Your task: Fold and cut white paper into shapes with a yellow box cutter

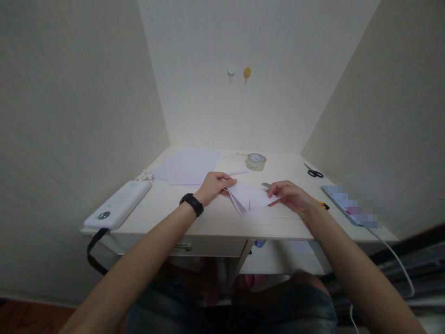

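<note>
A folded piece of white paper [255,198] is held between my two hands over the front half of the desk. My left hand [216,186], below a black wristwatch, pinches its left side, where the folded layers fan apart. The fingers of my right hand [289,195] are closed on the right corner of the same paper. A utility knife lies beneath my right hand; its grey blade [266,184] shows on one side and its yellow-and-black handle end [324,205] on the other, the middle being hidden.
Several white sheets [189,164] lie at the back left. A roll of clear tape [256,162] sits behind my hands. Black-handled scissors [314,173] and a phone [347,206] with a white cable are right; a white power bank-like device [120,204] is left. Walls enclose the desk.
</note>
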Tool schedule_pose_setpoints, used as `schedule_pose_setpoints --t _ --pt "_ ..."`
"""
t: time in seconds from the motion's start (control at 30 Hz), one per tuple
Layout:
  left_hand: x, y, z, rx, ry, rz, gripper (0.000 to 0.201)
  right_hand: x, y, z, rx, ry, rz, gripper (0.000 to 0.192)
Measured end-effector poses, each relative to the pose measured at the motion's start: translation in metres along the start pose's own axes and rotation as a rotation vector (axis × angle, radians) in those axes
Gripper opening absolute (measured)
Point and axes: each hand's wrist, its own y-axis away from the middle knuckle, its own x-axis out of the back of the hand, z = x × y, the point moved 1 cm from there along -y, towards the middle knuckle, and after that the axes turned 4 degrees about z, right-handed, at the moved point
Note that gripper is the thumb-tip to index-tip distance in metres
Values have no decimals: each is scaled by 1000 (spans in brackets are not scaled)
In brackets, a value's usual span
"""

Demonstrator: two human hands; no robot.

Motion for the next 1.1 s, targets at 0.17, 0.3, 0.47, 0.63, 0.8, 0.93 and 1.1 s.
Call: schedule_pose_setpoints --t 0.17,0.3,0.47,0.63,0.8,0.93,1.1 --pt "-5 1 -4 -47 -177 -67 30 -22 -12 -11 -15 209 -14 36" --pt "-5 2 -3 -59 -172 -76 42 -33 -21 -12 -94 335 -149 39" --pt "0 2 7 15 -43 -177 23 -38 -21 -11 -187 282 -142 32" --pt "4 2 16 84 -88 -292 24 -45 -20 -18 -243 352 -247 26" --pt "3 -1 16 48 -359 -498 22 -55 -29 -24 -177 471 -310 23" --pt "2 -8 21 -42 -527 -588 19 -63 -36 -32 -169 496 -337 18" --pt "-3 -16 37 -89 -679 -621 12 -60 -43 -41 -178 530 -359 19"
